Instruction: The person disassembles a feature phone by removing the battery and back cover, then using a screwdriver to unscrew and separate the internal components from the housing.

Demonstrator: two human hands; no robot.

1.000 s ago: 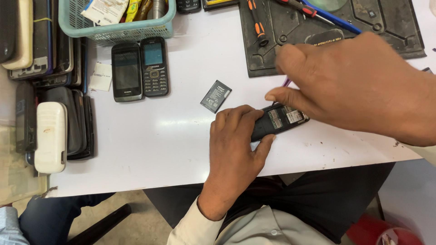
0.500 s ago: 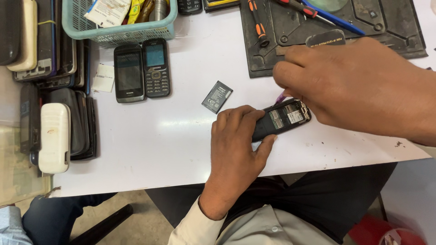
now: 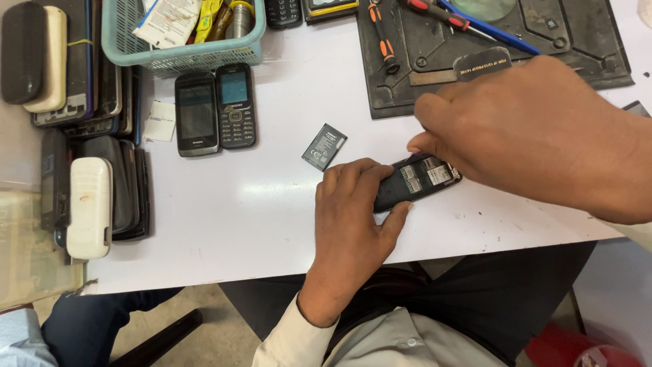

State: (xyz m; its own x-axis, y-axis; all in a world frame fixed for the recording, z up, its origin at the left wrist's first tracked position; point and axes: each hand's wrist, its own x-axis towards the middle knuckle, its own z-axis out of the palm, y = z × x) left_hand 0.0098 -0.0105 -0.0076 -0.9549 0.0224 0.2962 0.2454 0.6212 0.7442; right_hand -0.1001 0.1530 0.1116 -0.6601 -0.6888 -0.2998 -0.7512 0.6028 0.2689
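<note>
Black phone (image 3: 415,181), back open: our left hand (image 3: 353,217) fingers clamp it on bench (image 3: 238,217); right hand (image 3: 536,136) fingers pinch at its top edge; loose battery (image 3: 324,146) just beyond left fingertips.

White desk over a bare floor

A smooth white rectangular desk (image 3: 224,224) is filling the view under even light, its front edge lying above a dull grey-brown floor (image 3: 224,323), while a pale yellowish surface (image 3: 30,251) is adjoining its left side.

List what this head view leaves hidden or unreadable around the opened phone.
- Right hand fingertips and any tool: hidden under the hand itself.
- Open phone lower end: covered by the left hand.
- Work mat top: cut off by the frame edge.
- Battery markings: too small.
</note>
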